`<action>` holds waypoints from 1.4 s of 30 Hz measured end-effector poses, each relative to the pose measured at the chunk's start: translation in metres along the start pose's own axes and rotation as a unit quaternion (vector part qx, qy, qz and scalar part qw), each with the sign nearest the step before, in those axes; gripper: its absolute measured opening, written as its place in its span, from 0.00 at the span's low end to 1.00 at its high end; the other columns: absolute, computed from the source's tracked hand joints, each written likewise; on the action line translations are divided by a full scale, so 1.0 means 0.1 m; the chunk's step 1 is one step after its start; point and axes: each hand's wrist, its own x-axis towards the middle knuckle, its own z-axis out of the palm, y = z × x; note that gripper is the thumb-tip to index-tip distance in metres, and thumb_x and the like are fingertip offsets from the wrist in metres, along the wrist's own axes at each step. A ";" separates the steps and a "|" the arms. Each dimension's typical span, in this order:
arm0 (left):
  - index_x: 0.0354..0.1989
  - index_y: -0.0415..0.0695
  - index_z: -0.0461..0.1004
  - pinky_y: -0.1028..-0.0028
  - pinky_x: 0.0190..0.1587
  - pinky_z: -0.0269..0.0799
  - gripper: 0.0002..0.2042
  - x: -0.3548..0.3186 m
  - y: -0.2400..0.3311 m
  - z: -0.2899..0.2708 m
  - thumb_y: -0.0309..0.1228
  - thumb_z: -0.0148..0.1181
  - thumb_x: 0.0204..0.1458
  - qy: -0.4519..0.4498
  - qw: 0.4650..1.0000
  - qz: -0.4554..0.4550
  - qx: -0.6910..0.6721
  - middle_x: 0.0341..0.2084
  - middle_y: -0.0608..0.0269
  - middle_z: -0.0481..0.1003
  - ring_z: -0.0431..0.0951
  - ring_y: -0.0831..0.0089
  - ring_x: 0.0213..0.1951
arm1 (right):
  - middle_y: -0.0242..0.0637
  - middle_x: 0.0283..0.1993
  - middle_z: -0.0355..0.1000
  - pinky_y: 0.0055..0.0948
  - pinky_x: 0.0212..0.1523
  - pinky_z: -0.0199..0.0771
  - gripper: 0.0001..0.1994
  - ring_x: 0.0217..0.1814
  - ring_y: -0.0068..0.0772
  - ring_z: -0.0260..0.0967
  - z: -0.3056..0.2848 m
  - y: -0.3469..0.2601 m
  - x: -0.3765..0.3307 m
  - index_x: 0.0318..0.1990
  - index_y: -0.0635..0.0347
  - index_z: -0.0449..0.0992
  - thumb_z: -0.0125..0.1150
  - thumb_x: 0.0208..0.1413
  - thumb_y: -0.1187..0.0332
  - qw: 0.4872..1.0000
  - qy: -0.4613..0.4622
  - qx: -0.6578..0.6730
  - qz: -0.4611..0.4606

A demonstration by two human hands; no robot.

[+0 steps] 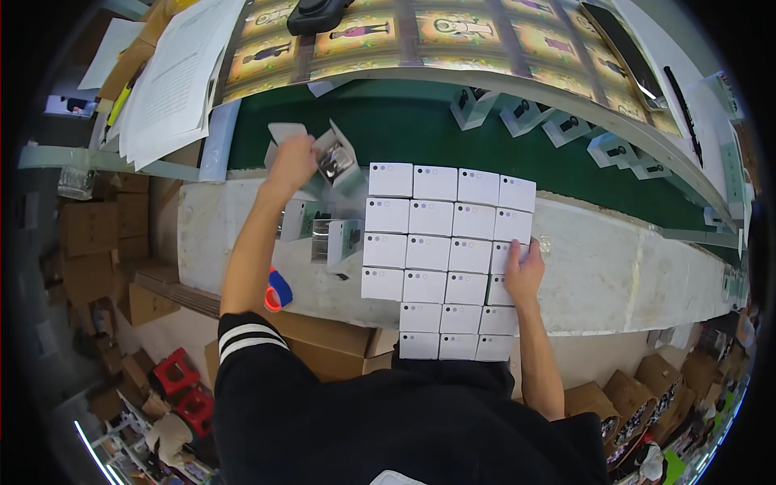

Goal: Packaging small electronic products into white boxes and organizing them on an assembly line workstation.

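Observation:
My left hand (293, 165) is closed on a small white box (286, 132) with raised flaps at the far left of the bench; the hand hides most of it. Right beside it, another open white box (336, 158) shows something shiny inside. A large block of white boxes (430, 218), laid in close rows with small dots on their ends, fills the middle and reaches the front edge. At the block's right edge, my right hand (524, 273) grips a white box (499, 291), whose dark green side shows slightly. Nearer me than my left hand lie two boxes, one a see-through-fronted box (326, 241).
A shelf with a printed picture sheet (364, 40) overhangs the green back strip; a phone (618, 48) lies on it. Several white boxes (525, 115) stand beneath. A blue and orange tape roll (278, 291) is at the front edge, with cartons (323, 343) below.

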 end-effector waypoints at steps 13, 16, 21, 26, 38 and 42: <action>0.35 0.45 0.78 0.53 0.38 0.73 0.10 -0.55 0.18 -0.26 0.36 0.58 0.50 -0.039 0.992 -0.115 0.013 0.28 0.49 0.78 0.78 0.49 0.36 | 0.46 0.44 0.71 0.40 0.50 0.68 0.16 0.50 0.49 0.67 0.03 -0.65 0.83 0.47 0.63 0.72 0.62 0.50 0.69 0.978 0.081 -0.061 -0.182; 0.36 0.42 0.77 0.55 0.38 0.73 0.10 -0.69 0.45 -0.56 0.36 0.59 0.51 0.026 0.990 -0.138 -0.012 0.29 0.49 0.78 0.78 0.50 0.35 | 0.47 0.44 0.72 0.41 0.48 0.69 0.18 0.48 0.49 0.69 0.27 -1.06 1.49 0.48 0.63 0.70 0.63 0.50 0.68 0.988 -0.067 -0.016 -0.140; 0.41 0.38 0.76 0.72 0.38 0.72 0.09 -1.30 0.87 -0.79 0.26 0.61 0.51 0.242 0.934 -0.168 -0.202 0.28 0.59 0.78 0.77 0.71 0.32 | 0.52 0.43 0.73 0.44 0.49 0.70 0.21 0.47 0.52 0.71 0.90 -0.77 2.56 0.51 0.62 0.70 0.64 0.49 0.68 0.921 0.031 -0.215 -0.322; 0.33 0.38 0.77 0.70 0.42 0.72 0.07 -1.97 1.52 -0.66 0.20 0.63 0.45 0.181 0.919 -0.104 -0.335 0.32 0.57 0.78 0.77 0.66 0.36 | 0.49 0.45 0.73 0.44 0.52 0.68 0.15 0.53 0.52 0.67 0.84 -0.75 2.81 0.45 0.60 0.75 0.62 0.52 0.64 0.923 -0.099 -0.201 -0.312; 0.54 0.42 0.68 0.51 0.59 0.56 0.26 -2.60 2.52 0.41 0.33 0.65 0.44 -0.103 0.984 -0.053 -0.136 0.64 0.49 0.55 0.57 0.50 0.63 | 0.50 0.28 0.74 0.46 0.33 0.72 0.09 0.33 0.54 0.73 -0.86 -0.34 2.06 0.32 0.62 0.75 0.61 0.53 0.66 0.904 -0.108 -0.233 -0.341; 0.48 0.40 0.72 0.58 0.56 0.64 0.19 -2.45 2.39 0.22 0.29 0.64 0.46 -0.024 0.978 -0.100 -0.180 0.53 0.46 0.69 0.68 0.50 0.56 | 0.50 0.27 0.74 0.43 0.29 0.70 0.06 0.29 0.52 0.73 -1.09 -0.05 1.60 0.32 0.62 0.74 0.62 0.52 0.69 0.945 -0.070 -0.124 -0.295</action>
